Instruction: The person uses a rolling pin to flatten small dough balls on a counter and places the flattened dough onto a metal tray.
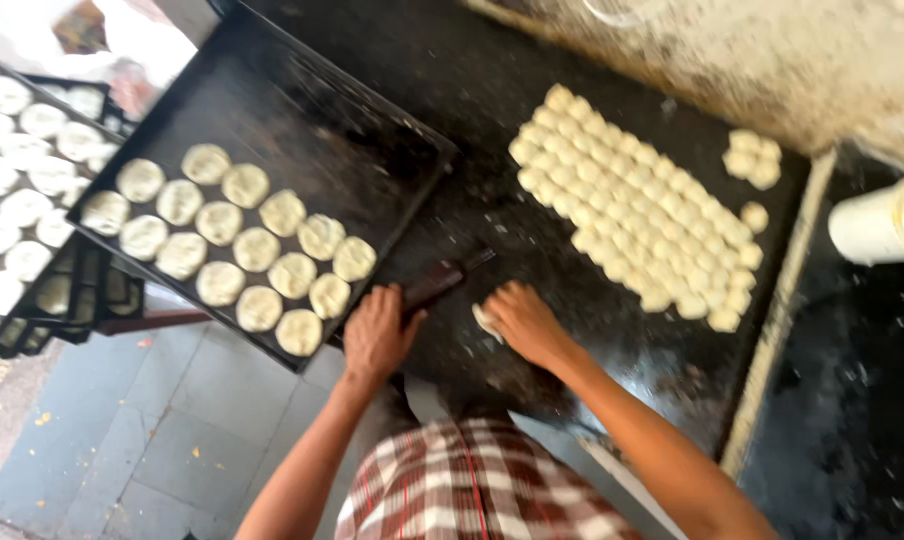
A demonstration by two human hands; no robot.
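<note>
Right hand [525, 322] pressed flat on a pale dough piece [487, 320] on the black tabletop [472, 80]; grip was closed down over it, only its left edge showing. Left hand [377, 335] rested at the near corner of the black tray [302, 110], fingers curled loosely; a dark stick-like tool [442, 282] ran under or past the fingertips, and I couldn't tell whether the grip held it.

Risks, as I judged them:
- Tray overhung the tabletop edge at 8 o'clock, above the tiled floor [152, 420]. A push from the left hand could tip it and shed the flattened rounds [237, 245].
- The last round [300, 332] sat just beside the tray's near rim, first to slide off.
- Motion blur suggested quick work; a wide sweep toward 1 o'clock could scuff the packed block of small dough pieces [637, 210].

Room: open tabletop between the hands and that block, and at 12 o'clock on the tray's bare half. Tight at 6 o'clock, body close. A white cup-like container [877, 225] stood well apart at 3 o'clock. More filled trays [22, 180] at 9 o'clock.
</note>
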